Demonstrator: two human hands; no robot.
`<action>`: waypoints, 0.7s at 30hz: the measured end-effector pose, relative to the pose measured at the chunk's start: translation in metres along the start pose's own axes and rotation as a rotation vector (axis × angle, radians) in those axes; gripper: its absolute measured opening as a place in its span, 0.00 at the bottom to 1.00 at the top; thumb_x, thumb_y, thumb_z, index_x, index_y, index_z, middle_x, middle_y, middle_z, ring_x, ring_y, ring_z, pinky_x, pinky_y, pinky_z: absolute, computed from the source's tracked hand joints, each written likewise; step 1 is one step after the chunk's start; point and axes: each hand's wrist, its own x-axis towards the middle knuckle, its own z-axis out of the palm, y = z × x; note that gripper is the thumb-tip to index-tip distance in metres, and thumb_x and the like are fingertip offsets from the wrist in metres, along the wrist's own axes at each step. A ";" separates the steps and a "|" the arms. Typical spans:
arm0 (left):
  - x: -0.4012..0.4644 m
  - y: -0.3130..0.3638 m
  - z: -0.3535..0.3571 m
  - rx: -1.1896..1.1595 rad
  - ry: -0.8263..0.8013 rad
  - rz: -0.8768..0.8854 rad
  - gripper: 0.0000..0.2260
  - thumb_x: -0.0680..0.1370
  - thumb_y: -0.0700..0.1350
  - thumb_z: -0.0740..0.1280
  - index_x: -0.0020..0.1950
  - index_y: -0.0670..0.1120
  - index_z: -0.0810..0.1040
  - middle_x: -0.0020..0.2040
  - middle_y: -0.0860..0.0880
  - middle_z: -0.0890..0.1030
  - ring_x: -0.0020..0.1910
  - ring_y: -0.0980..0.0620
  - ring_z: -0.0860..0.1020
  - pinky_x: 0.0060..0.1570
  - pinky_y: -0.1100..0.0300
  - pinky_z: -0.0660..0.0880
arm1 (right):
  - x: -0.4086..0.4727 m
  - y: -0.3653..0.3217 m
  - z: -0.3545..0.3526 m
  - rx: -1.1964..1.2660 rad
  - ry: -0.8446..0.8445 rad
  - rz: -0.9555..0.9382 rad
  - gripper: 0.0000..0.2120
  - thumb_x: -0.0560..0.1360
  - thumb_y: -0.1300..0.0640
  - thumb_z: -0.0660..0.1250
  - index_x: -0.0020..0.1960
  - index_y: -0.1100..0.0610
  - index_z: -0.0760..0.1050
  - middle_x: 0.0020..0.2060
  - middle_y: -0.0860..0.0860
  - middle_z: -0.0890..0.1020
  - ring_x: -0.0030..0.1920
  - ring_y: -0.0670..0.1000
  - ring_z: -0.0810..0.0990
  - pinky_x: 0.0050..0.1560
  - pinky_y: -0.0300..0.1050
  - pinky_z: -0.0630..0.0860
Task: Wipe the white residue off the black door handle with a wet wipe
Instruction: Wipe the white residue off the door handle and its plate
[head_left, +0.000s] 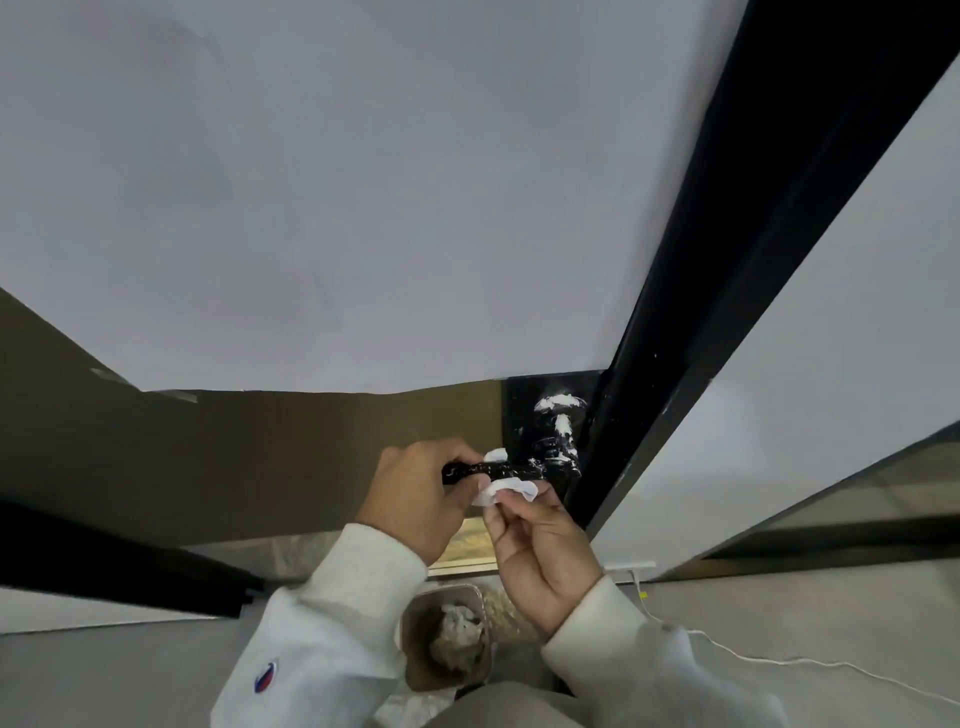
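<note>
- Left hand (415, 493): curled around the free end of the door handle (498, 470), gripping the lever and steadying it.
- Right hand (540, 551): fingertips pinching a wet wipe (506, 491), bunched and pressed against the underside of the lever, just beside the left hand.
- Part of the wipe also showing above the lever, so apparently wrapped partly around it; exact contact hidden by the fingers.
- Lever: black, lying roughly level, running from the left hand to its base near the door edge, speckled with small white flecks along the visible stretch.
- Base of the handle and black plate (519, 405): heavy white residue (561, 402) in a thick smear above the pivot, a second patch lower on the neck, smaller spots around both.
- Judged progress: early to middle. Lever under treatment, not yet clean; base and plate apparently untouched.
- Remaining, by judgement: finish the lever, then work the neck and the thick smear; a fresh fold of wipe probably needed there.
- Door (311, 208): pale upper sheet over a brown lower sheet, black frame (727, 260) to the right.
- Floor below: small bin (410, 618) holding crumpled material, white cable (779, 660) trailing to the right.
- Cream sleeves (332, 613) covering both forearms.
</note>
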 end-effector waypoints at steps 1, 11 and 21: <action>-0.001 0.001 0.000 -0.016 0.005 -0.004 0.03 0.76 0.49 0.73 0.49 0.55 0.85 0.43 0.59 0.85 0.47 0.53 0.79 0.49 0.61 0.70 | -0.002 -0.003 0.000 0.000 0.021 -0.009 0.11 0.66 0.75 0.66 0.41 0.61 0.72 0.36 0.57 0.82 0.38 0.52 0.85 0.43 0.45 0.84; 0.006 0.005 -0.004 -0.024 -0.058 -0.094 0.02 0.75 0.50 0.75 0.46 0.56 0.86 0.41 0.59 0.84 0.49 0.54 0.78 0.52 0.55 0.78 | -0.005 -0.027 -0.006 -0.011 0.064 -0.076 0.11 0.65 0.74 0.68 0.42 0.61 0.73 0.35 0.55 0.82 0.37 0.48 0.85 0.50 0.43 0.81; 0.003 0.007 -0.001 -0.072 -0.032 -0.130 0.03 0.75 0.49 0.75 0.47 0.56 0.86 0.43 0.55 0.84 0.48 0.54 0.77 0.48 0.59 0.74 | -0.039 -0.035 -0.004 -0.350 0.143 -0.130 0.13 0.65 0.73 0.72 0.35 0.59 0.72 0.32 0.57 0.77 0.32 0.51 0.81 0.32 0.40 0.79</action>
